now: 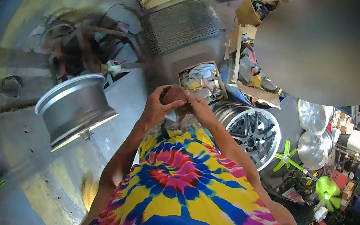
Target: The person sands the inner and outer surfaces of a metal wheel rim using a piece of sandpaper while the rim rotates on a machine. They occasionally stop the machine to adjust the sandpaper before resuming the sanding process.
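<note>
In front of my chest, both hands hold a reddish-brown piece of sandpaper (173, 95), small and seemingly folded or bent. My left hand (157, 105) is curled around its near left side, thumb and fingers closed on it. The fingers of my right hand (196, 106) pinch its right edge. A silver wheel rim (76, 108) stands to the left, mounted on its side with its barrel showing. Close to my right forearm is a multi-spoke alloy wheel (253, 135) with a polished lip.
An open cardboard box (204, 76) of scraps and rags sits just beyond my hands. Farther right is a bigger carton (253, 72) of scraps. A perforated metal grate (184, 24) lies ahead. On the right are a green-bladed fan (328, 193) and shiny discs (314, 149).
</note>
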Action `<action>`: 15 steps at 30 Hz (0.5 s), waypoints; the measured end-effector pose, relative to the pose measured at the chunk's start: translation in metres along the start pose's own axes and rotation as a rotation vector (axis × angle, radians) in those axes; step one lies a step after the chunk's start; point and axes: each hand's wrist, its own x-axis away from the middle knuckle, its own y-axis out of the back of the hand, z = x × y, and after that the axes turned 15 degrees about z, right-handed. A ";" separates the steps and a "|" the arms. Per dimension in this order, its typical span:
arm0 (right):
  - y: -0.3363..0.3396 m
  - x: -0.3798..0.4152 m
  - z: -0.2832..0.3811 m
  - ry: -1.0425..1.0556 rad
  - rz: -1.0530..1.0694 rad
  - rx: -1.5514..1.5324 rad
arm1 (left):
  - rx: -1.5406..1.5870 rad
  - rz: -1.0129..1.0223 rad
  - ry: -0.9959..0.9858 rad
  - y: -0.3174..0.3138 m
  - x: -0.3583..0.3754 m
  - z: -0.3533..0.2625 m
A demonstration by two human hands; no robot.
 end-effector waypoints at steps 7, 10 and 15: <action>0.014 0.005 0.026 -0.008 0.045 0.058 | -0.089 -0.103 0.072 0.007 -0.007 -0.018; 0.067 -0.003 0.000 0.264 -0.171 0.511 | -0.015 -0.181 0.082 0.008 -0.008 0.000; 0.134 0.027 0.044 0.332 -0.629 0.432 | 0.314 -0.109 0.142 0.013 0.001 0.000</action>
